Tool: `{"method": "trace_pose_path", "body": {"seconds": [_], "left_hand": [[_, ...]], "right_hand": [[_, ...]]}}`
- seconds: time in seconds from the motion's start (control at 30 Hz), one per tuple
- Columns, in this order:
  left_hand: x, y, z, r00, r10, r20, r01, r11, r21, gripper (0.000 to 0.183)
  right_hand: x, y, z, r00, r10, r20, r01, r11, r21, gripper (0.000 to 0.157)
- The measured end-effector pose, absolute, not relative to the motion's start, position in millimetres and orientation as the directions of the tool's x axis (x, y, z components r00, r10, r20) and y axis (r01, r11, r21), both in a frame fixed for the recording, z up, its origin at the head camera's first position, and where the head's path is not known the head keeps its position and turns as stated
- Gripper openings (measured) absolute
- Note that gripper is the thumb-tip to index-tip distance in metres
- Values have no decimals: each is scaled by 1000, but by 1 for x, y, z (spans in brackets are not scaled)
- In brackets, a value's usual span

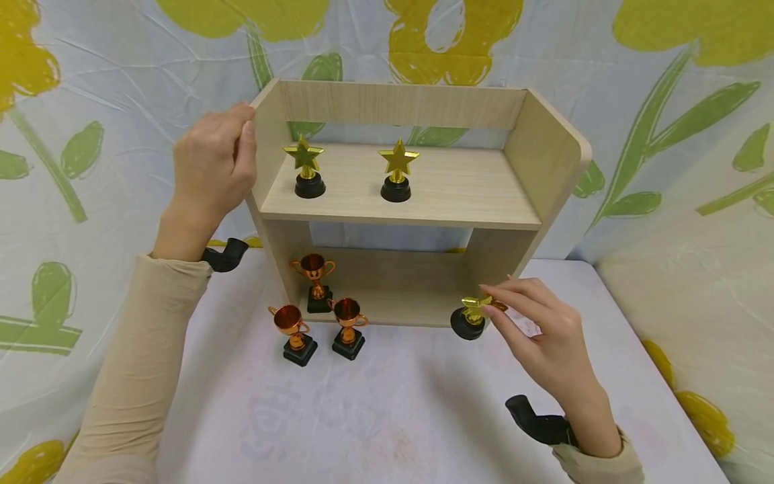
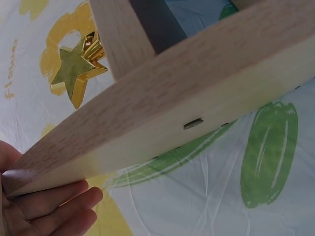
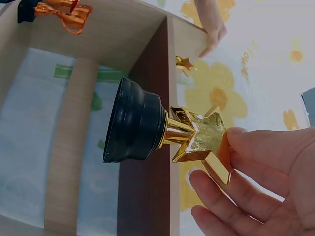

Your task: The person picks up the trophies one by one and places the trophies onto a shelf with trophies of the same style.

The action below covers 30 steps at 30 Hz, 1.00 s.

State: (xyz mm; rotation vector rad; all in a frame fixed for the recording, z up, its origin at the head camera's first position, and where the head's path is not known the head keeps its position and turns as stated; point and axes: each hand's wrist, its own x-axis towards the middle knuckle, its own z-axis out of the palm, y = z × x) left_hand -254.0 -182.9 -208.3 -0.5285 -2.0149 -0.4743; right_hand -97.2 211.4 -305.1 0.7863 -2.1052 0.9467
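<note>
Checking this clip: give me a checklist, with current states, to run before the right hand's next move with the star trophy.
1. Right hand pinches the held star trophy by its star: ok.
2. Left hand grips the shelf unit's left panel: ok.
3. Left star trophy and right star trophy upright on the upper shelf: ok.
4. All three bronze trophy cups on the lower shelf: not ok; two stand on the tabletop.
5. Held trophy's base apart from the shelf edge: cannot tell.

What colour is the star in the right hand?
Gold star; shows best in the right wrist view.
</note>
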Motion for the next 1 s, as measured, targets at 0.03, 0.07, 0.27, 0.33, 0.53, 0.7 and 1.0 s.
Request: {"method": "trace_pose_path", "body": {"seconds": [0.03, 0.07, 0.27, 0.33, 0.53, 0.7, 1.0], "left_hand": [[-254, -183, -208, -442, 172, 881, 546, 830, 112, 35], [-254, -183, -208, -442, 173, 880, 547, 830, 112, 35], [-254, -183, -208, -443, 175, 879, 546, 830, 110, 36], [-254, -183, -208, -444, 176, 879, 547, 830, 110, 36], [-253, -183, -208, -448, 176, 876, 546, 830, 112, 36], [-254, -183, -208, -450, 171, 877, 541, 833, 115, 36], [-255, -183, -209, -429, 179, 885, 551, 829, 100, 35]], "right_hand": [[-97, 211, -305, -580, -239, 779, -741, 552, -382, 41], [-97, 211, -304, -578, -239, 780, -741, 553, -380, 41], [-98, 211, -300, -562, -243, 791, -751, 550, -364, 41], [-97, 211, -299, -563, -241, 791, -749, 553, -364, 41], [-96, 209, -295, -558, -233, 797, -754, 544, -368, 41], [-97, 208, -293, -550, -233, 802, -761, 534, -367, 40], [-99, 209, -290, -561, -230, 795, -753, 540, -375, 40]]}}
